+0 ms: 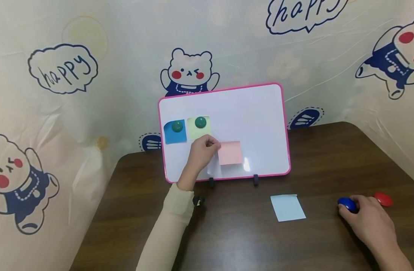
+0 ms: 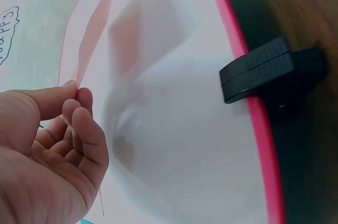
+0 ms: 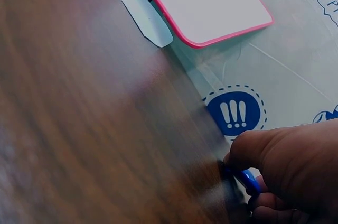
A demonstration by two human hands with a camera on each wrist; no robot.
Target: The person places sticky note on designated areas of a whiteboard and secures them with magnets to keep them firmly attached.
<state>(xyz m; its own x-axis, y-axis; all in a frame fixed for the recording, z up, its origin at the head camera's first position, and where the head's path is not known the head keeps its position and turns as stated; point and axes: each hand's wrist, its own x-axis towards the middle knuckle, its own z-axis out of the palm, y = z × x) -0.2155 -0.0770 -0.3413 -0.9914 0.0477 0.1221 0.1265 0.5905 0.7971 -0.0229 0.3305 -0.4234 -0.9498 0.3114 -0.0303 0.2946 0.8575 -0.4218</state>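
My left hand point(image 1: 201, 153) pinches a pink sticky note point(image 1: 230, 153) by its left edge, in front of the lower middle of a pink-framed whiteboard point(image 1: 257, 116). In the left wrist view, thumb and forefinger grip the note's near edge, and the sheet point(image 2: 97, 23) stands edge-on close to the board. On the table at the right, my right hand point(image 1: 373, 222) holds a round blue magnet point(image 1: 347, 204) between thumb and fingers. The right wrist view shows the same magnet point(image 3: 248, 183) partly hidden by the fingers. Just beyond that hand lies a red magnet point(image 1: 383, 199).
Green magnets sit on a blue note point(image 1: 175, 138) and a pale green note point(image 1: 193, 132) at the board's left. A light blue note point(image 1: 288, 208) lies on the wooden table point(image 1: 240, 233). Black feet point(image 1: 255, 180) support the board. A printed curtain point(image 1: 118, 75) hangs behind.
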